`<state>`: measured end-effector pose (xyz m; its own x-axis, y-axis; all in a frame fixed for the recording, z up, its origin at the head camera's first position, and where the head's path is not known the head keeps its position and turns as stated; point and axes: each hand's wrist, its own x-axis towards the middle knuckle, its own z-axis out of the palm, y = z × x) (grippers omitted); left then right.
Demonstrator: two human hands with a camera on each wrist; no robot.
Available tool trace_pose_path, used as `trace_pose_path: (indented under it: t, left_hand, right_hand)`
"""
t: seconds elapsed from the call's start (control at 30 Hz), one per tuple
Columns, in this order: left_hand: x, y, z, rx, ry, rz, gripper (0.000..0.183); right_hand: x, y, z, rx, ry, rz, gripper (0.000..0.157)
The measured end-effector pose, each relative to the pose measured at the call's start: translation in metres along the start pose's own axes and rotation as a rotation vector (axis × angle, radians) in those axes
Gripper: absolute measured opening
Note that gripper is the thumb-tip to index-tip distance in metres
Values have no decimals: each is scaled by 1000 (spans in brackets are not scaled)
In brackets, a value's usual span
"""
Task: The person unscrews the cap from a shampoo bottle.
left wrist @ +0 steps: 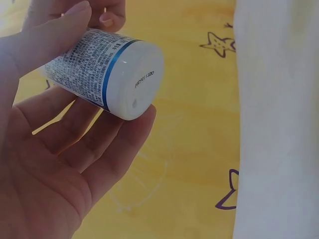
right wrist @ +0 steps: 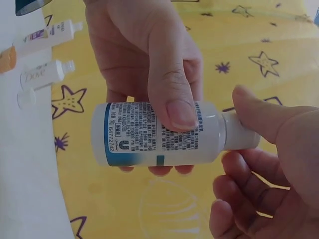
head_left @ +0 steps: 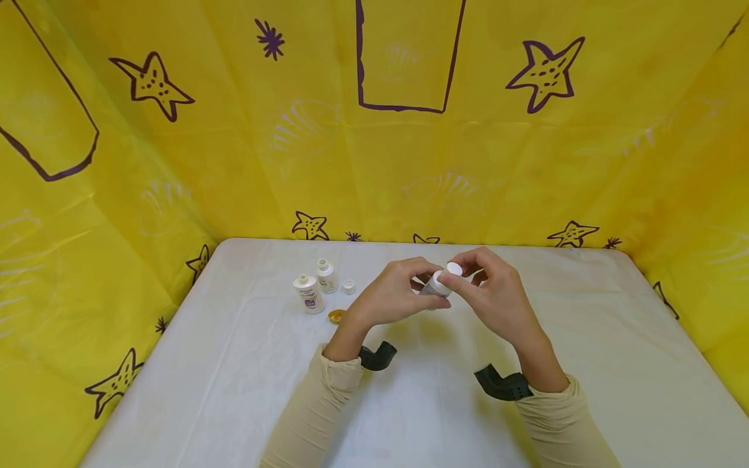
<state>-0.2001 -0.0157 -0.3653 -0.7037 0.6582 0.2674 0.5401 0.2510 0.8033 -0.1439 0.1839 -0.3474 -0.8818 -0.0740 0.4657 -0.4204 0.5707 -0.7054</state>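
Observation:
A small white bottle (right wrist: 134,142) with a blue band and dense printed text is held up above the table. My left hand (head_left: 392,292) grips its body, thumb on one side and fingers on the other. At the bottle's top, my right hand (head_left: 497,296) pinches the white cap (right wrist: 243,133) between thumb and fingers. The cap sits at the neck; whether it is loose cannot be told. In the left wrist view the bottle's base (left wrist: 142,82) faces the camera, with a printed code on it.
Left of my hands, two uncapped white bottles stand upright: one with a purple label (head_left: 310,300), the other, a Dove bottle (head_left: 328,281), just behind it. Beside them lie a white cap (head_left: 349,287) and an orange-yellow cap (head_left: 336,316). Yellow patterned cloth (head_left: 234,162) surrounds the white table (head_left: 246,390).

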Motion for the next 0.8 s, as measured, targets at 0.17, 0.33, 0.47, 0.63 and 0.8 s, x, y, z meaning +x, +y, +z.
trace_pose_path:
  t: [0.17,0.33,0.47,0.63,0.8]
  left_hand:
    - [0,2,0,0,0,3,34]
    - [0,1,-2,22,-1,1,35]
    - [-1,1,-4,30,9,-4,35]
    - [-1,2,-4,19,11,-8,36]
    - [-1,4,-2,-3,6,-2,36]
  right_hand:
    - [0,1,0,1,-8,-75,24]
    - [1,1,-3,-4,-48,-153,33]
    - [1,0,-5,21,-89,-189,41]
    - [0,-1,-8,34,-116,-198,45]
    - [-1,-4,-8,72,-82,-115,49]
